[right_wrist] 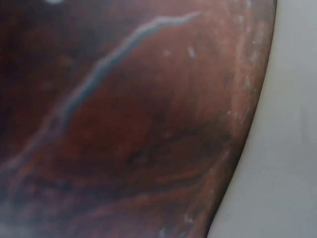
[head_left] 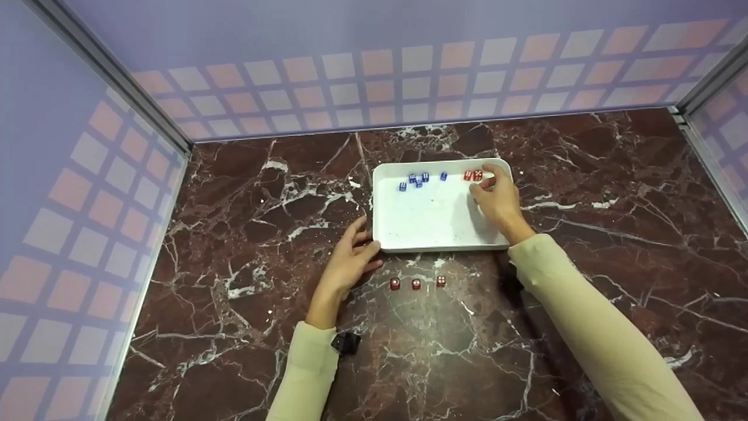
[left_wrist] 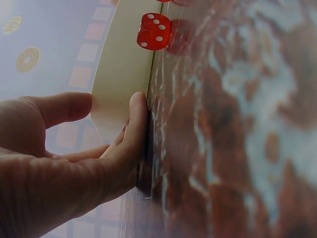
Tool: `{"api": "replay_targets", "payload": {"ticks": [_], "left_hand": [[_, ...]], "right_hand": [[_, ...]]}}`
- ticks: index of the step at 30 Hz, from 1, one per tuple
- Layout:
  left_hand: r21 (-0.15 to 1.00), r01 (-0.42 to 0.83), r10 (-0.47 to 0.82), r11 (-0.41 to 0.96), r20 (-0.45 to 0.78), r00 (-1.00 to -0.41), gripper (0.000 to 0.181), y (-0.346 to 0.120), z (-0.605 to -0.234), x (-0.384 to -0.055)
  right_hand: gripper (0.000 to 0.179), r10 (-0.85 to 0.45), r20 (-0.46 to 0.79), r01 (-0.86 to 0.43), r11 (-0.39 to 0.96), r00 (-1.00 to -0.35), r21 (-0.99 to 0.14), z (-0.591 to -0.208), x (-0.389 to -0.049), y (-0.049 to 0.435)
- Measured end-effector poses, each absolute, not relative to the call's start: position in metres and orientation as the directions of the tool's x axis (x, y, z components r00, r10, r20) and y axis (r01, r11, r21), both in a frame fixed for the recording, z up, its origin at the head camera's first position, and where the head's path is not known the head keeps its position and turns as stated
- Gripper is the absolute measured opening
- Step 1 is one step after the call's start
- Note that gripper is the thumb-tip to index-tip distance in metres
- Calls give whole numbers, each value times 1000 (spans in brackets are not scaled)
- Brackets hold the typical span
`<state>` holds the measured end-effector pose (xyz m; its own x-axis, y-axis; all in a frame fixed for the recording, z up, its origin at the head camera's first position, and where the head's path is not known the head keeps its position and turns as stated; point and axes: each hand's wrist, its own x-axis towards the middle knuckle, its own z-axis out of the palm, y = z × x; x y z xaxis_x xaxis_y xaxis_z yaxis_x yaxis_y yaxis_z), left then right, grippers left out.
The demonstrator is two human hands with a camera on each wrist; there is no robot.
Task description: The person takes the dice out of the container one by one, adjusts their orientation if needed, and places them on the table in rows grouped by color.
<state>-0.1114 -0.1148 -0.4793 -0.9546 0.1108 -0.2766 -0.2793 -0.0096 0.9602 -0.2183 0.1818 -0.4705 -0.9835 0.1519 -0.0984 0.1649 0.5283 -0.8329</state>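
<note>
A shallow white tray lies on the marble-patterned surface. Toward its back edge are several blue dice and two red dice. My right hand reaches over the tray's right side, its fingertips beside the red dice, thumb and forefinger apart; contact cannot be made out. At the front left corner my left hand touches the tray, its fingers loosely spread. In the left wrist view, the thumb of the left hand meets the tray's rim. Three red dice stand in a row before the tray.
Behind the tray rises a lilac wall panel with pink and pale squares. Another panel stands at the left. The right wrist view shows blurred marble surface and a pale curved edge, probably the tray.
</note>
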Motion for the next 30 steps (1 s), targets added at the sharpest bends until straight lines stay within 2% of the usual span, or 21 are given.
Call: {"api": "replay_targets", "payload": {"ticks": [12,19,30], "left_hand": [[966,-256,113,21,-257,-960,71,-110,-478,-111],[961,-275,117,-10,-272,-955,73,-114,-482,-112],[957,-289,110,-23,-285,-952,73,-116,-481,-112]], "right_hand": [[49,189,-116,200,524,-975,-828,-470,-221,184],[32,208,-123,217,525,-970,-823,-472,-217,180],[25,147,-113,180,605,-983,-775,-474,-220,180]]}}
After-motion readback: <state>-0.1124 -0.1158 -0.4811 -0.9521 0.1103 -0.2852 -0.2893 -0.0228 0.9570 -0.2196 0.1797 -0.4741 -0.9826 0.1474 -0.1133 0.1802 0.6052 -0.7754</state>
